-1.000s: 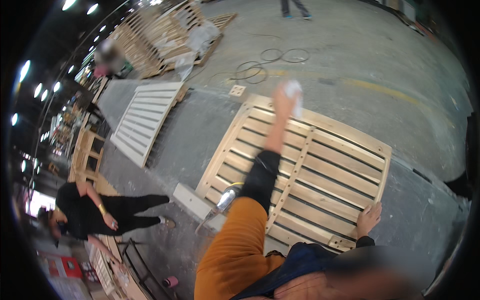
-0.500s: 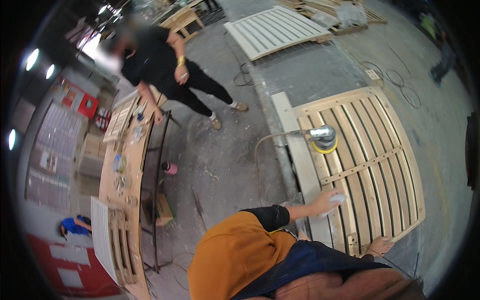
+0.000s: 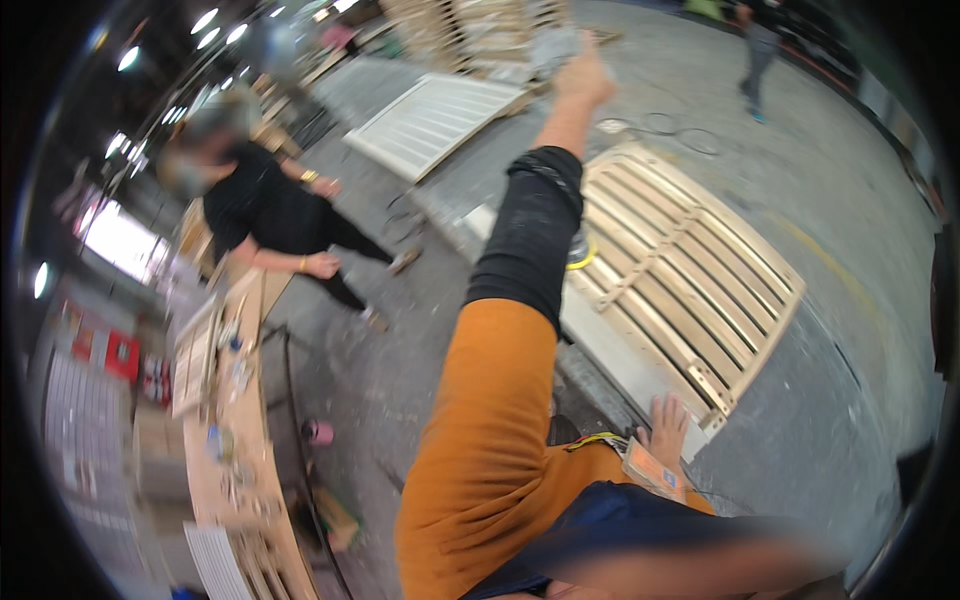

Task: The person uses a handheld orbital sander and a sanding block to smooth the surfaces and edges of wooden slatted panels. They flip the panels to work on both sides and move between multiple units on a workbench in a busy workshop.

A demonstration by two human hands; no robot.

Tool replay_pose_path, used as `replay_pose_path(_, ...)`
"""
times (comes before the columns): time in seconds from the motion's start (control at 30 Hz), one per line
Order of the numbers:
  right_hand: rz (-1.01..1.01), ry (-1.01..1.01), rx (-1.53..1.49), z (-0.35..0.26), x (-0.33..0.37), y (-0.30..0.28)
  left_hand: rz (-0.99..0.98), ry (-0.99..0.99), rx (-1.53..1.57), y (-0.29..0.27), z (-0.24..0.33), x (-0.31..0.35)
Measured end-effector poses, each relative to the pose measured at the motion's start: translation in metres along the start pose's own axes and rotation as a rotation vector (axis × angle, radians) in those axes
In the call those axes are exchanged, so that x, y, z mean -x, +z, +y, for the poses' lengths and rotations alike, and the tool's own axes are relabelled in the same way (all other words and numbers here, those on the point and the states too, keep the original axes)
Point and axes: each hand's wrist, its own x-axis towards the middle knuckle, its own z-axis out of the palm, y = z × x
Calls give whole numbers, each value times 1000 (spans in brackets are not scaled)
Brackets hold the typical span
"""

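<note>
My left arm stretches far forward in a black sleeve. My left hand (image 3: 585, 82) is raised beyond the slatted wooden panel (image 3: 690, 265), with one finger seemingly pointing up. Its other fingers are too unclear to read, and I cannot make out whether it holds anything. My right hand (image 3: 667, 425) is open, its fingers spread on the near end of the pale board (image 3: 625, 362) along the panel's left edge. A sander with a yellow-rimmed pad (image 3: 581, 255) rests on the panel, mostly hidden behind my left sleeve.
A white slatted panel (image 3: 435, 122) lies farther off, near stacked wooden frames (image 3: 470, 30). At left, a person in black (image 3: 270, 205) stands by a long workbench (image 3: 222, 425) bearing panels and small items. A pink bottle (image 3: 318, 432) stands near the bench. Another person (image 3: 760, 60) is far right.
My left hand has left the panel, where it held a small white thing, and swung up and forward. My right hand has shifted to the pale board. The view has turned.
</note>
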Motion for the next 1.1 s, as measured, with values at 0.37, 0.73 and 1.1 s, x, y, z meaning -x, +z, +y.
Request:
replay_pose_path(0.37,164,608,-222,-8,-69,27,-169,-35,-124,17,16,-117)
replay_pose_path(0.73,257,1071,10,-1,-131,70,-75,12,-187,30,-116,-268)
replay_pose_path(1.1,503,1000,213,-36,-133,62,-57,299,67,133,-245,-328)
